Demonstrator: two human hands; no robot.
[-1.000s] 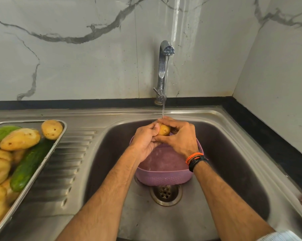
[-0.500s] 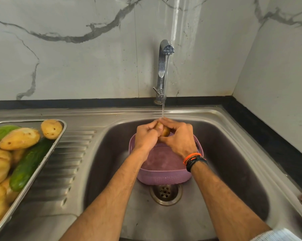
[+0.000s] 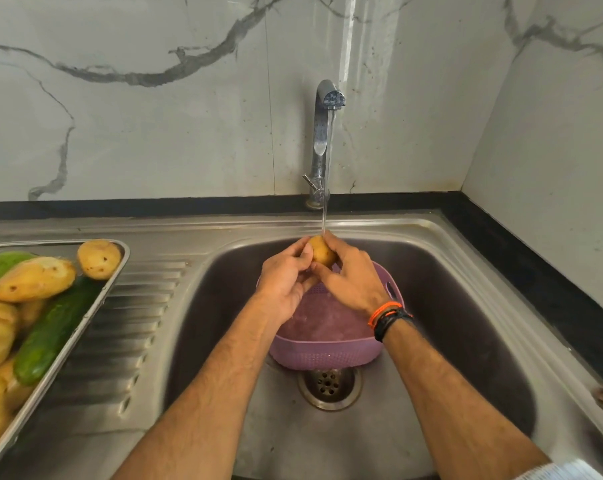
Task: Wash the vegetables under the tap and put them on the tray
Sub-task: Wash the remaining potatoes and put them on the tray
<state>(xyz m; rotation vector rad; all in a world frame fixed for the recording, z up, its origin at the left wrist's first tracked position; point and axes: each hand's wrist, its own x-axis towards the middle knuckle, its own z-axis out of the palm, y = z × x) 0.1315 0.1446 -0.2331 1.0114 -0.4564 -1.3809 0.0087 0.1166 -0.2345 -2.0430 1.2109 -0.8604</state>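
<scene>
Water (image 3: 324, 216) is running in a thin stream from the tap (image 3: 322, 133) and landing on top of a potato (image 3: 321, 250), which both hands are holding right under it so the flow is hitting the skin directly. The left hand (image 3: 286, 282) is curling round the potato's left side, thumb and fingers closed on it; the right hand (image 3: 352, 278) is gripping the right and far side, its fingers wrapped over the top edge. Two hands on so small a thing suggests they are rubbing and turning it, not merely carrying it.

They are holding it above a purple colander (image 3: 328, 355) standing in the sink (image 3: 466, 306) over the drain (image 3: 329, 384), so the run-off is falling through the basket and straight out, and a dropped potato would be landing in the basket and not on steel. No other vegetables are showing in the colander, though the hands are hiding part of it, so this may be the last one; that is a guess.

The tray (image 3: 85, 327) is sitting on the ribbed drainer to the left, within easy reach of the left arm, and drips from it would be running back toward the sink. It is already carrying several potatoes (image 3: 33, 278) and a cucumber (image 3: 50, 334), apparently washed. The held potato is not yet on it.
</scene>
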